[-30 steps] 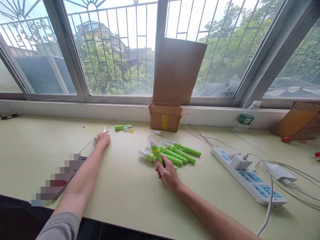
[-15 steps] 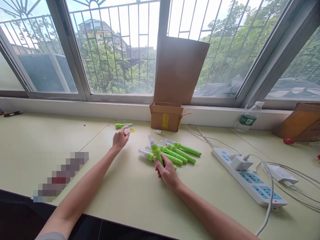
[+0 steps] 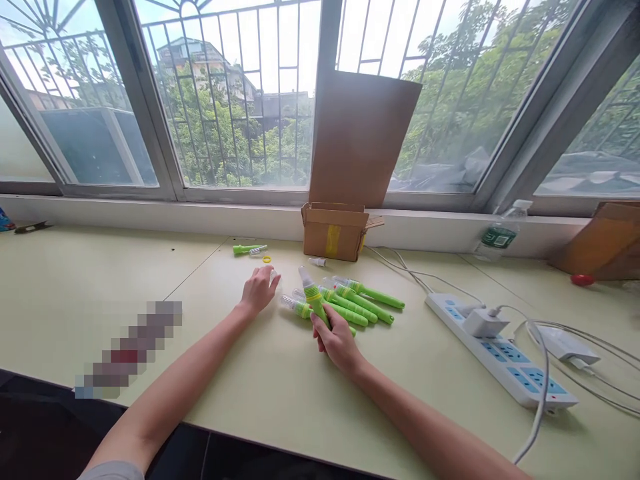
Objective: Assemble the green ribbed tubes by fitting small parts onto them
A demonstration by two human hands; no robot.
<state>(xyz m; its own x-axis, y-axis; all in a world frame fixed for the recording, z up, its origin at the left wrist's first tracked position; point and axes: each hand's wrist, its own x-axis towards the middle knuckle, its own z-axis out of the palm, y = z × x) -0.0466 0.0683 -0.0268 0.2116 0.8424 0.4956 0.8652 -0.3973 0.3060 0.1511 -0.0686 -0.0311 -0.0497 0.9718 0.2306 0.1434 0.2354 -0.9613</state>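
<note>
Right hand (image 3: 336,341) wrapped round a slim green plastic pen (image 3: 313,298), clear cap tilted up above the desk (image 3: 260,380), left hand (image 3: 259,289) loosely curled just beside the green pile (image 3: 353,303).

Green pen-like tube (image 3: 313,298), clear cap, tilted upright, perhaps capped, beside similar tubes (image 3: 357,303)

Beside the box (image 3: 334,232), six green pens (image 3: 350,301) are counted, one yellow ring (image 3: 267,259), one power strip (image 3: 500,360), one bottle (image 3: 500,233).
</note>
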